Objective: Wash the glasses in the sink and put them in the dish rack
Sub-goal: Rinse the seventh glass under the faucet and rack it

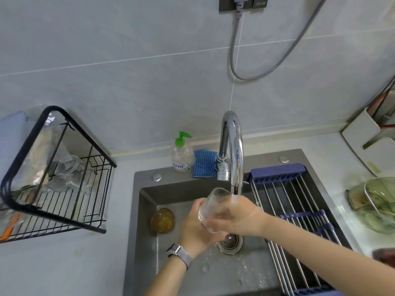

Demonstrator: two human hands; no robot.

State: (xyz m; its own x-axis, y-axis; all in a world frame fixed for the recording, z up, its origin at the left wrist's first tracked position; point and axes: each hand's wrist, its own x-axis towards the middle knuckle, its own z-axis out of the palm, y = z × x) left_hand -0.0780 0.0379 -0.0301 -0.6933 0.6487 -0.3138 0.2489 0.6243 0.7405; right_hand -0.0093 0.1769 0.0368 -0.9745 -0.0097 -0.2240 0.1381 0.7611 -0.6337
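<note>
A clear ribbed glass (210, 205) is held tilted over the grey sink (147, 212), beside the running chrome tap (233, 150). My left hand (195, 227), with a watch on its wrist, grips the glass from below and the left. My right hand (237, 215) wraps its fingers round the lower part of the glass, and the water stream lands on this hand. An amber glass (163, 220) stands on the sink floor at the left. The black wire dish rack (57, 189) on the left counter holds several clear glasses (68, 167).
A soap bottle with a green pump (181, 154) and a blue sponge cloth (204, 164) sit behind the sink. A roll-up drying mat (299, 212) covers the sink's right side. A green glass bowl (378, 201) stands on the right counter. The drain (232, 243) lies under the hands.
</note>
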